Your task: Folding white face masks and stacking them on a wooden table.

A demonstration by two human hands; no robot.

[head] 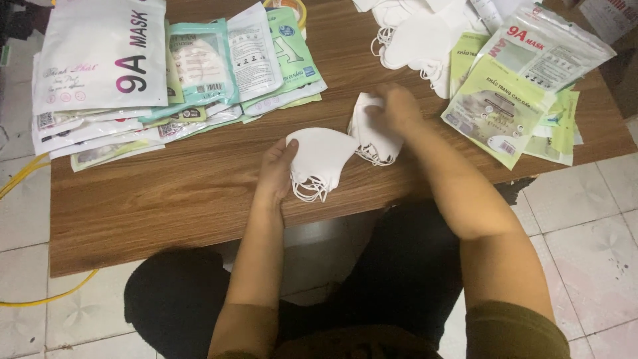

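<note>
My left hand [276,169] grips a folded white face mask [320,156] by its left edge, its ear loops dangling over the front of the wooden table [173,199]. My right hand [397,108], slightly blurred, rests on a small stack of white masks [372,136] lying just right of the held one. A loose heap of more white masks [419,40] lies at the back of the table.
Flat mask packets in white and teal [133,80] are piled at the table's left. Green and clear packets [512,93] lie at the right, overhanging the edge. A yellow cable [26,173] runs along the tiled floor at left. My dark-trousered knees are under the table.
</note>
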